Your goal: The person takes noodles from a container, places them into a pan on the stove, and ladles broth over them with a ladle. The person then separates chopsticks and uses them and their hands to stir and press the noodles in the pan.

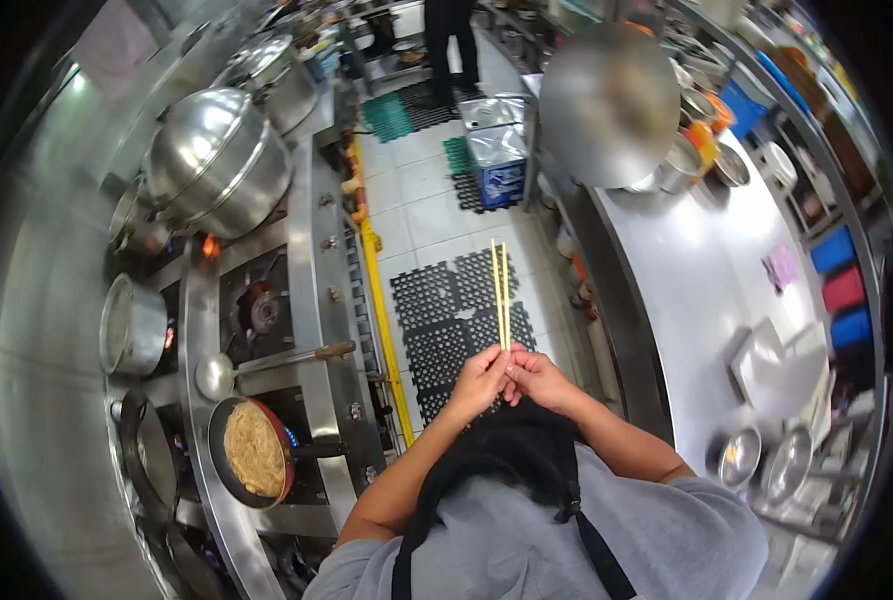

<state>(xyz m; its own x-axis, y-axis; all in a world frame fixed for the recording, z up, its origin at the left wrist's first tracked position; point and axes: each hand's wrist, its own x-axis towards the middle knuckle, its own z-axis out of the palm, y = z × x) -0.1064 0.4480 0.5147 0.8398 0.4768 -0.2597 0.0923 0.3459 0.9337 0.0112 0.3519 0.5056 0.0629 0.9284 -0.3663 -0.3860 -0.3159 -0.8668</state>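
Both hands meet in front of my chest, around the lower ends of two long, light chopsticks that point away from me. My left hand is closed on them with its fingertips pinched. Against it, my right hand is closed too, its fingers at the same lower ends. To the left, a red-sided frying pan sits on the stove over a blue flame, with a pale yellow, noodle-like food in it. A ladle lies across the stove just beyond the pan.
Large steamer pot and a smaller pot stand on the stove. A yellow pipe runs along its front. Perforated mats cover the aisle floor. A steel counter holds bowls at right. Another person's legs are ahead.
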